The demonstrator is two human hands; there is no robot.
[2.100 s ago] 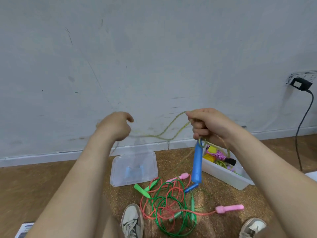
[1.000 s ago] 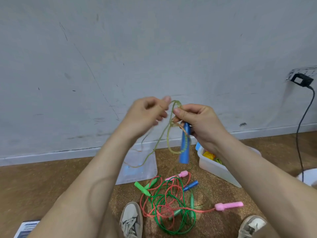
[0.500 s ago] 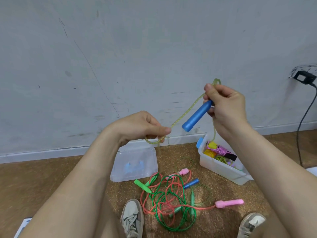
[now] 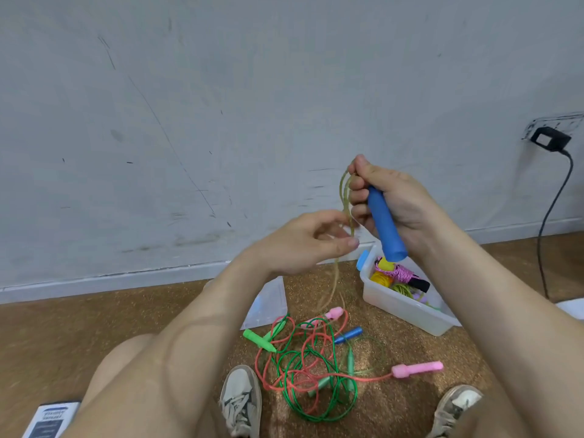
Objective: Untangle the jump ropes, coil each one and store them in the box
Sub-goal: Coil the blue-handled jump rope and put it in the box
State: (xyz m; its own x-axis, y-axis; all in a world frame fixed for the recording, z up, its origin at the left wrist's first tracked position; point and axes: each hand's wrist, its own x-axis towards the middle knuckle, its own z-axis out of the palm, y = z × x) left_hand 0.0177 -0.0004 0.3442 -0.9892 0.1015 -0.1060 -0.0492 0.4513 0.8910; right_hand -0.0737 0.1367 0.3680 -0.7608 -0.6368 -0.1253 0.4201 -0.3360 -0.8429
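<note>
1. Blue foam covers the handle (image 4: pixel 386 227) that the right hand (image 4: pixel 395 200) grips in a fist, raised in front of the wall (image 4: pixel 221 105).
2. That blue handle stands steeply. Its long axis runs from the fist at the top down to a free end that leans a little right, pointing toward the box (image 4: pixel 407 311) below.
3. Loops of the yellow-green rope (image 4: pixel 345 192) hang from the right thumb and forefinger, just left of the handle.
4. The left hand (image 4: pixel 300 245) is close under the right one, nearly touching it. Its thumb and curled fingers close on the rope strands, though the fingers are blurred.
5. From the left hand, the rope trails down toward the floor (image 4: pixel 94 336).
6. The clear box sits on the floor by the wall, to the right, and holds coiled ropes in yellow, pink and green, with a black handle among them.
7. Its clear lid (image 4: pixel 268 306) lies flat on the left, partly hidden by the left forearm.
8. Between the person's shoes (image 4: pixel 241 401) lies a tangle of green rope (image 4: pixel 316 409) and red rope (image 4: pixel 264 379).
9. A pink handle (image 4: pixel 417 370) lies level at the tangle's right, pointing right. A green handle (image 4: pixel 258 339) lies at its left, and a small blue handle (image 4: pixel 348 335) near the middle.
</note>
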